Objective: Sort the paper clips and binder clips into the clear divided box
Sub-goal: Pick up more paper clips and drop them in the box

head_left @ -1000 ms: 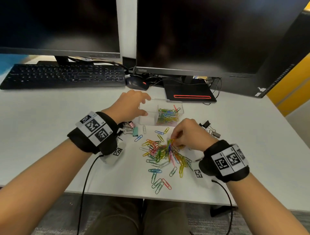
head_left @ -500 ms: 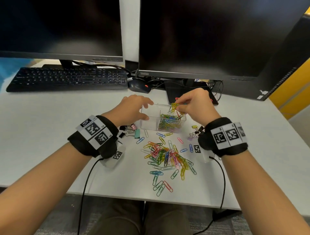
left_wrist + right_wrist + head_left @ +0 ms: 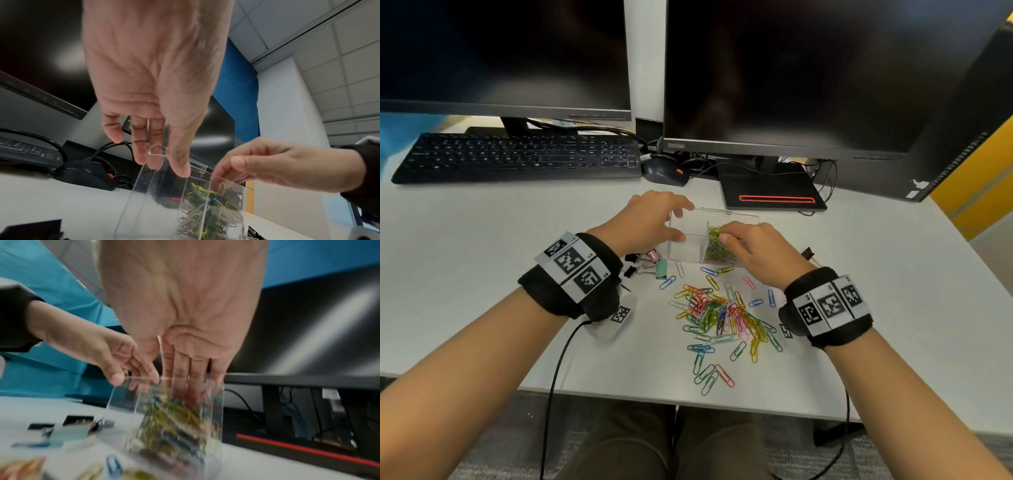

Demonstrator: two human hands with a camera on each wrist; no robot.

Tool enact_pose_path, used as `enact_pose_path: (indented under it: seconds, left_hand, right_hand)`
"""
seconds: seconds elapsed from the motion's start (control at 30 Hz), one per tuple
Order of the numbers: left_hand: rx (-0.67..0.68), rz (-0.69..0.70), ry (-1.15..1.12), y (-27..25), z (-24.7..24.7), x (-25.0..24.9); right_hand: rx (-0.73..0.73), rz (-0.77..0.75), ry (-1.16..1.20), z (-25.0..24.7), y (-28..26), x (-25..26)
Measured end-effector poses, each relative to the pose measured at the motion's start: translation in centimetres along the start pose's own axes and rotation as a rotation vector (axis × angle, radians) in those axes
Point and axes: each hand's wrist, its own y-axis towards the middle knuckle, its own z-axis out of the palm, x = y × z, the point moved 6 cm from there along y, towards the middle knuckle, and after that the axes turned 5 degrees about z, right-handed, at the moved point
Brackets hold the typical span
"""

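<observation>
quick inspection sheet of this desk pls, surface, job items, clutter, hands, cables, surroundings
surface: white desk, bare patches at both sides.
job's things: clear divided box; paper clips in box fill its right compartment, left compartment looks empty; loose paper clips heaped in front; binder clips left of the box, more at the right edge.
clutter: nothing seen.
hands: left hand grips the box's left end; right hand has straight fingers down in the right compartment.
cables: wrist camera cables hang off the front edge; tangle behind the mouse.
surroundings: keyboard, two dark monitors.
</observation>
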Motion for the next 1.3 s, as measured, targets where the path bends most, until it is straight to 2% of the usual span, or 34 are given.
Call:
enact_pose_path:
  seconds: [0.07, 0.2, 0.23, 0.3, 0.4, 0.47, 0.63, 0.73, 0.8, 0.87, 0.97, 1.2, 1.3]
  left_hand:
    - [0.0, -0.002, 0.007, 0.0, 0.0, 0.0]
    - [0.006, -0.003, 0.009, 0.1, 0.0, -0.1]
    - [0.004, -0.002, 0.009, 0.1, 0.0, -0.1]
    - [-0.002, 0.0, 0.007, 0.0, -0.1, -0.1]
    - [-0.007, -0.004, -0.006, -0.1, 0.0, -0.1]
    - [-0.008, -0.004, -0.01, -0.1, 0.0, -0.1]
    - [-0.002, -0.009, -0.028, -0.2, 0.1, 0.3]
    - [0.002, -0.006, -0.028, -0.1, 0.2, 0.3]
    - [0.001, -0.004, -0.03, -0.1, 0.2, 0.3]
    - [0.002, 0.001, -0.028, -0.1, 0.1, 0.2]
    - [-0.004, 0.003, -0.03, -0.2, 0.1, 0.2]
    - [-0.005, 0.003, -0.029, -0.2, 0.1, 0.3]
    - [-0.005, 0.004, -0.03, -0.2, 0.1, 0.3]
  right_hand:
    - [-0.037, 0.015, -0.031, -0.6, -0.3, 0.1]
    - [-0.181, -0.07, 0.151, -2.6, -1.5, 2.4]
    - [-0.15, -0.093, 0.191, -2.4, -1.7, 3.3]
    - [0.001, -0.099, 0.177, -0.6, -1.9, 4.7]
    - [0.328, -0.103, 0.013, 3.9, -1.8, 5.9]
    - [0.472, -0.096, -0.099, 6.0, -2.1, 6.0]
    - [0.556, -0.082, -0.146, 6.0, -3.9, 5.0]
    - [0.486, -0.028, -0.064, 4.4, -5.2, 3.3]
    - [0.445, 0.044, -0.091, 3.7, -5.8, 2.1]
    - [0.478, 0.116, -0.123, 4.0, -6.2, 1.3]
    - [0.491, 0.054, -0.166, 5.1, -5.8, 1.8]
    - [0.354, -0.042, -0.182, 5.3, -3.9, 4.0]
    - [0.301, -0.024, -0.134, 4.4, -3.7, 3.7]
